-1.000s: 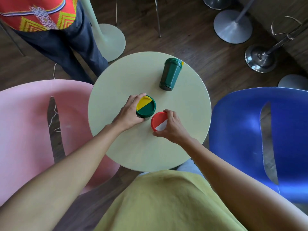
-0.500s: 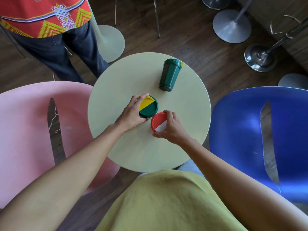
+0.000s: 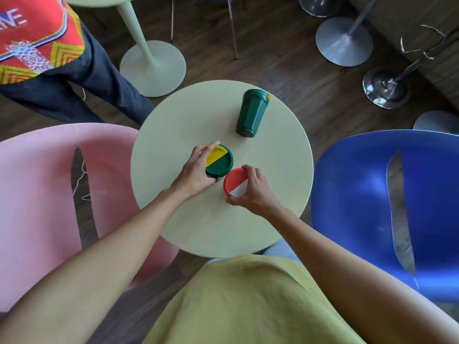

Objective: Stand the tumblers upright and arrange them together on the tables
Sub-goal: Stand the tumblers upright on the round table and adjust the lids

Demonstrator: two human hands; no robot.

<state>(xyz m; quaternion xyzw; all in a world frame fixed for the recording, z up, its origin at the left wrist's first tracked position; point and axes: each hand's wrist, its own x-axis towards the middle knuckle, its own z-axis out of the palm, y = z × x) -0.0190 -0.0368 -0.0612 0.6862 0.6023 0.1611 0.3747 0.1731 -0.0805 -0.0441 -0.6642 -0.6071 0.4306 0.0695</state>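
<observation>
table [image 3: 173, 125]: left hand [image 3: 196, 170] curled round green tumbler [image 3: 221, 162]

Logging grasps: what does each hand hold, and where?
The left hand grips the green-lidded tumbler around its lid rim; the right hand grips the red-lidded tumbler likewise.

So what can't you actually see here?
Head view only.
Bodies of the green-lidded tumbler and red-lidded tumbler: hidden under their lids and the left hand and right hand.
Lid face of the lying tumbler: turned away from the camera.
Top of the second table: cut off by the upper edge.
</observation>
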